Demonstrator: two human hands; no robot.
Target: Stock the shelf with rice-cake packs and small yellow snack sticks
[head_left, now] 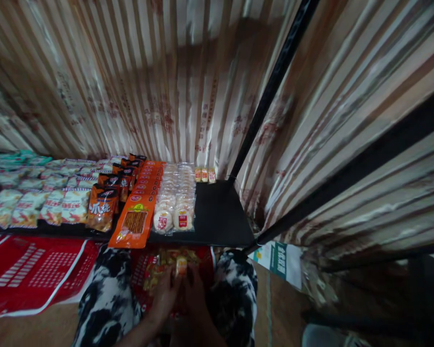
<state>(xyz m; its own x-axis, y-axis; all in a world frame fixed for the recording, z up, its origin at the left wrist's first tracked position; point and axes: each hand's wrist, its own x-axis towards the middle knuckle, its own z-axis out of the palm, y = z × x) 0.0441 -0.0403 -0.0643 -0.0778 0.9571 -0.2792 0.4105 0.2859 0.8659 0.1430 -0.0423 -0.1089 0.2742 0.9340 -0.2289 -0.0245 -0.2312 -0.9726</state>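
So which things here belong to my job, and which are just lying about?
Probably the job:
small wrapped snack, held by left hand and right hand
golden packets in the red basket between the knees
three small packets on the black shelf

Apparently just lying about:
far-left basket
printed sheet
orange snack pouches
wrapped round crackers

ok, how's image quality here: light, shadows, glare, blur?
Head view: dim, lower right nearly black; head view: left hand and right hand dark and soft around the small packet; head view: broad shadow and pale sheen on the striped sheeting.
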